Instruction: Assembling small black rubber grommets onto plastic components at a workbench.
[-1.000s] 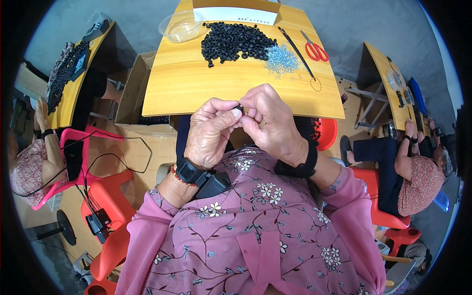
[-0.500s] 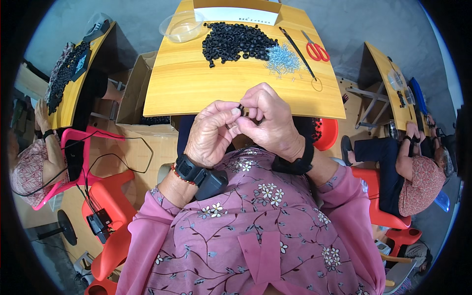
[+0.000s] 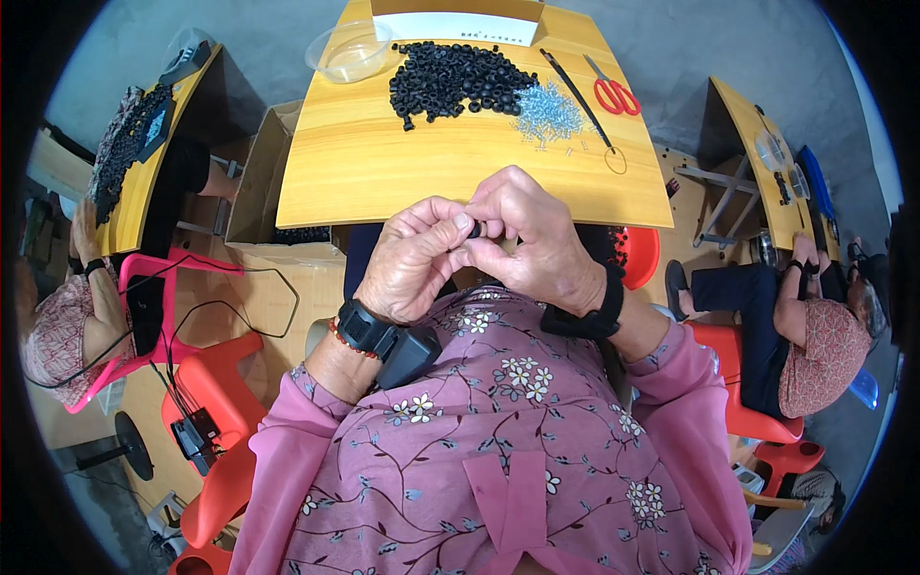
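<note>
Just off the table's near edge, my two hands meet over a small black ring-shaped piece (image 3: 475,230). My left hand (image 3: 414,257) pinches it between thumb and index finger. The fingers of my right hand (image 3: 533,235) are curled closed against its other side; part of the piece is hidden by them. Beyond the hands, a heap of similar small black pieces (image 3: 446,81) lies on the wooden table (image 3: 383,177). Right beside that heap is a pile of tiny clear bluish pieces (image 3: 548,113), a few of them scattered toward me.
Right of the piles lie a thin black rod (image 3: 575,94) and red-handled scissors (image 3: 615,96). A clear plastic bowl (image 3: 350,59) and a white box (image 3: 455,28) stand at the back. Below the table are a cardboard box (image 3: 251,182) and a red basin (image 3: 642,257). Other people sit at side tables.
My fingers have shifted slightly around the small black piece, which shows more plainly between them now. Both hands stay together in nearly the same place.
</note>
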